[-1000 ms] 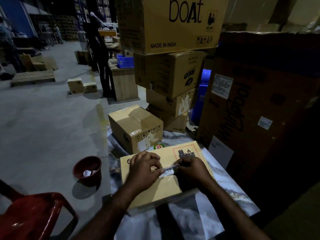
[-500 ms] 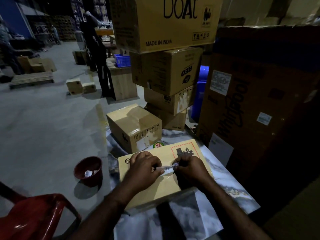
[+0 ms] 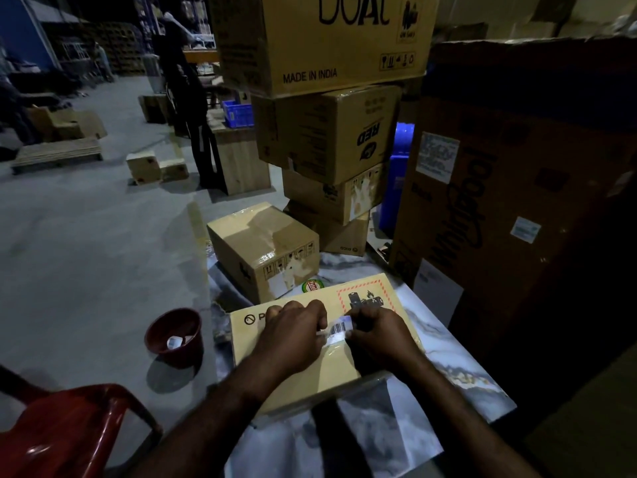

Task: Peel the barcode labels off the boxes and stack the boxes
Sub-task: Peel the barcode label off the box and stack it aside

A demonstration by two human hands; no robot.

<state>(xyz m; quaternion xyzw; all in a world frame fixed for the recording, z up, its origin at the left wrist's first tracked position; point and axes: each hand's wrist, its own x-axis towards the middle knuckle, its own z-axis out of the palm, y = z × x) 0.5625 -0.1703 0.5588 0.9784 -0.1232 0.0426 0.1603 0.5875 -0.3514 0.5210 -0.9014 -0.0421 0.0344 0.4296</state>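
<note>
Flat box [image 3: 300, 381] lower centre on counter [image 3: 448, 367]; smaller box [image 3: 262, 250] just behind it; box stack [image 3: 327, 132] upper centre; bowl [image 3: 174, 336] on floor, left.

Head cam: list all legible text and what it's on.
"MADE IN INDIA" and cropped "boAt": top box.
"RED", sideways: second box.
"Whirlpool", sideways: big right box.
"P": flat box, rest hidden behind left hand.
Unreadable: barcode label, green sticker, white labels.
</note>
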